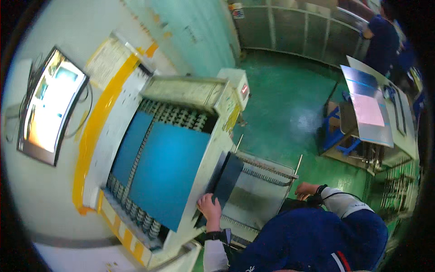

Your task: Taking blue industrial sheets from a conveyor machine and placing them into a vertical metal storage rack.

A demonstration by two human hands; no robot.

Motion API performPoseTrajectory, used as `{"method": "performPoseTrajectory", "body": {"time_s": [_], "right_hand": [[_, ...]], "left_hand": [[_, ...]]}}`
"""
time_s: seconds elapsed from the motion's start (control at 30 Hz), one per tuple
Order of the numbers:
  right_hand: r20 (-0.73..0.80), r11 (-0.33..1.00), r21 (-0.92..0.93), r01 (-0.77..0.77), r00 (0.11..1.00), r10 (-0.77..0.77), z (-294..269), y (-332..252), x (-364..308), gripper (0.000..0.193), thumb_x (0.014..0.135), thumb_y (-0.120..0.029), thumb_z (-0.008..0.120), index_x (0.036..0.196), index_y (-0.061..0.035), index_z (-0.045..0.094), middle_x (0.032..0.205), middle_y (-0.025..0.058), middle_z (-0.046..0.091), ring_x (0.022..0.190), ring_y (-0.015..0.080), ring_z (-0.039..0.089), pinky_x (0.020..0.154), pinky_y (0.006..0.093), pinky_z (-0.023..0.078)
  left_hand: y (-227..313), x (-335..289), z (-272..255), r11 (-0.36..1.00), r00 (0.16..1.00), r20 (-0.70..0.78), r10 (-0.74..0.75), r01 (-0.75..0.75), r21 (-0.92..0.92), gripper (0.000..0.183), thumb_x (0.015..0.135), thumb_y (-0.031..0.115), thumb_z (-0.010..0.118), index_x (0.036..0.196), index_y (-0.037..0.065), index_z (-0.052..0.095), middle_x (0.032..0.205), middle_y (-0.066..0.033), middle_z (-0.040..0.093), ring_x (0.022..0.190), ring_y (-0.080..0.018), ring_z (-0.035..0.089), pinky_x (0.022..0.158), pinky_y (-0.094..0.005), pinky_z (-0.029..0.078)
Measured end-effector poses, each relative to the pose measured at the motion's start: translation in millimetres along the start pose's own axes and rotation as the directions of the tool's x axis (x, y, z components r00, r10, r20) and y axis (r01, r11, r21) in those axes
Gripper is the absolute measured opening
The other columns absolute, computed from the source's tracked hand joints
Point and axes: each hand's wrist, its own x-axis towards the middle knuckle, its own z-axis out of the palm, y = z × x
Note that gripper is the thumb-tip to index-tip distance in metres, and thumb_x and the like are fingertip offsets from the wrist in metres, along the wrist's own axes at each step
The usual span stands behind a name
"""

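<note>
My left hand (210,207) is closed over the near end of a dark panel (229,174), which stands on edge with others at the left side of a wire-sprung rack (265,185). Close by on the left, two blue panels lie flat on the machine's roller conveyor, a larger one (168,170) and a narrower one (131,147) behind a thin gap. My right hand (307,189) is off the rack's right side, its fingers curled in; what they hold, if anything, cannot be made out. A dark band circles each wrist.
A lit monitor (53,106) hangs at the left. A white control box (236,88) tops the machine's far corner. Metal rods (297,165) stick up at the rack's corners. To the right, a table (398,145) carries large sheets and a pink sheet (367,110); another person (380,43) stands behind it.
</note>
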Motion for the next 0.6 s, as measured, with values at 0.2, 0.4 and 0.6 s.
{"method": "performPoseTrajectory", "body": {"time_s": [0.2, 0.4, 0.6], "right_hand": [[-0.020, 0.965, -0.205, -0.160, 0.987, 0.159, 3.3, -6.4, -2.7, 0.020, 0.080, -0.018, 0.061, 0.094, -0.0053, 0.066, 0.081, 0.0048, 0.068, 0.075, 0.0180, 0.066, 0.058, 0.0339, 0.054], [0.187, 0.714, -0.505, 0.485, 0.869, -0.458, -26.7, 74.8, 34.0, 0.020, 0.072, -0.024, 0.066, 0.082, -0.0065, 0.065, 0.073, 0.0117, 0.064, 0.069, 0.0293, 0.064, 0.060, 0.0414, 0.051], [0.170, 0.491, -0.809, 0.323, 0.928, -0.331, -5.2, 36.9, 19.5, 0.017, 0.075, -0.024, 0.065, 0.081, -0.0084, 0.064, 0.074, 0.0123, 0.062, 0.068, 0.0302, 0.061, 0.059, 0.0431, 0.048]], "left_hand": [[-16.4, -5.7, -5.5, 0.996, 0.996, 0.007, 0.087, -0.087, -0.018, 0.024, 0.074, 0.021, 0.068, 0.095, 0.010, 0.065, 0.106, -0.0092, 0.060, 0.107, -0.0313, 0.049, 0.099, -0.0484, 0.032], [-20.3, 11.7, -13.4, 0.969, 0.902, 0.405, -0.153, 0.056, 0.240, 0.029, 0.077, 0.028, 0.067, 0.095, 0.006, 0.069, 0.099, -0.0149, 0.063, 0.097, -0.0342, 0.059, 0.090, -0.0454, 0.043], [-52.5, 2.7, 8.2, 0.953, 0.905, 0.426, 0.016, -0.143, 0.269, 0.031, 0.078, 0.031, 0.066, 0.094, 0.004, 0.068, 0.096, -0.0178, 0.063, 0.094, -0.0348, 0.060, 0.081, -0.0451, 0.048]]}}
